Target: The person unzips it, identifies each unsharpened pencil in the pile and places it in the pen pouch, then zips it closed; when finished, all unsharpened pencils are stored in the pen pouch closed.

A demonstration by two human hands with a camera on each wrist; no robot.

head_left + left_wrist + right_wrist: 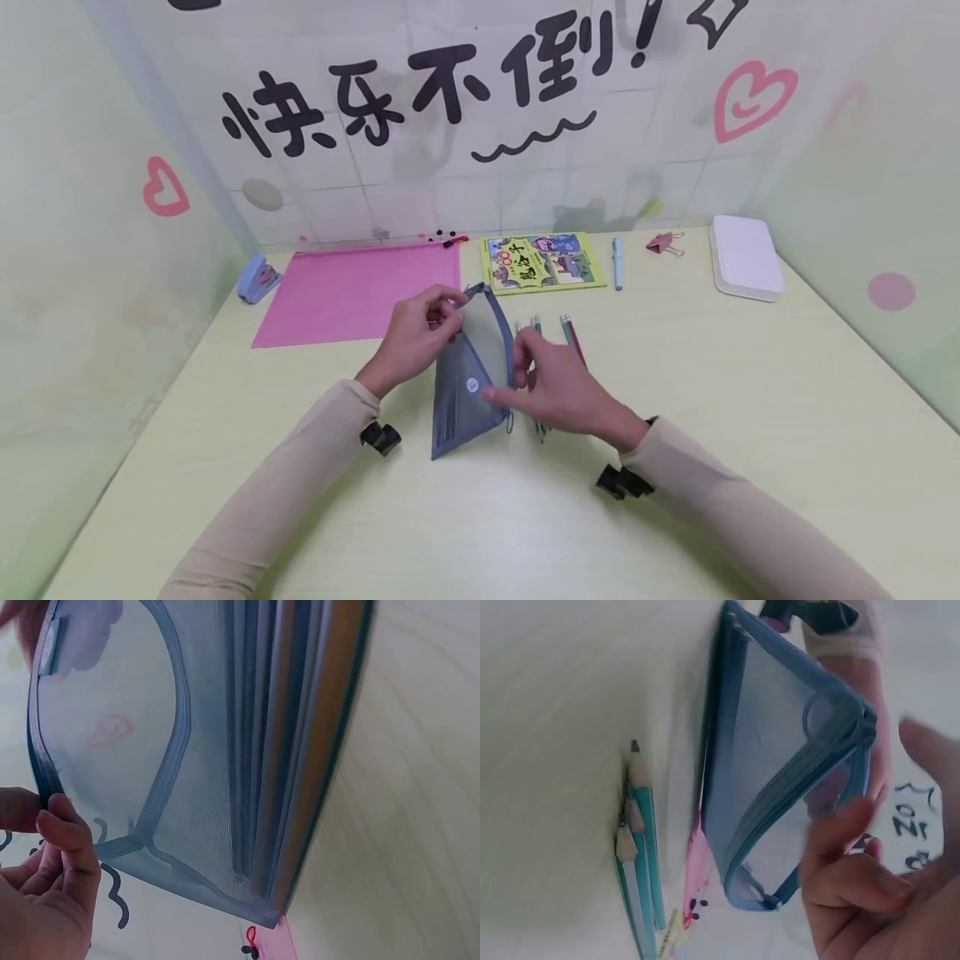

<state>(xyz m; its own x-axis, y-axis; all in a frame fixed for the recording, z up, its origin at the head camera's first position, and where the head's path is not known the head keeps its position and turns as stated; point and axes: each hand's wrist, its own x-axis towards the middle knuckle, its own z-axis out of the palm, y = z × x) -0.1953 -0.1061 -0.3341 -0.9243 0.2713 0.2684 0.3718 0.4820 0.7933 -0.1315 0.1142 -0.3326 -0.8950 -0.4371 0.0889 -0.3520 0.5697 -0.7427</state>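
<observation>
A blue-grey mesh zip pouch (459, 398) stands upright on the table with its zipped mouth spread wide. My left hand (414, 332) pinches the upper edge at the far end between thumb and fingers. Several pencils (300, 735) show through the mesh along the bottom of the pouch. Beside the near end, my right hand (558, 385) has loosely bent fingers at the rim, and its thumb stands apart from them in the right wrist view. Loose pencils (639, 847) lie on the table right of the pouch, partly hidden by the right hand in the head view.
Along the back are a blue stapler (258, 279), a pink zip folder (360, 292), a yellow picture book (543, 262), a light blue pen (618, 263), a pink binder clip (663, 243) and a white case (746, 257). Printed panels enclose the table on three sides.
</observation>
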